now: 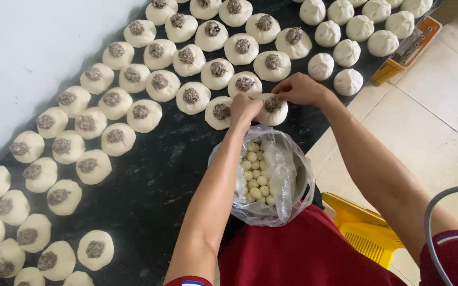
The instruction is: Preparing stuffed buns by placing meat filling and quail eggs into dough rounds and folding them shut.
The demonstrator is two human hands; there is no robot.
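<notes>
Both your hands — left hand (pixel 245 108), right hand (pixel 298 89) — pinch the soft dough round (pixel 272 114) at frame centre; hold its edges gently.

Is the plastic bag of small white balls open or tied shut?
Open: the plastic bag gapes at its top, with the white balls exposed inside.

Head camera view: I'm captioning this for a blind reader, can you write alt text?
Both hands, left hand and right hand, work on one dough round topped with dark filling, on a black table covered in rows of similar rounds. A plastic bag of small pale balls sits below the hands.
</notes>
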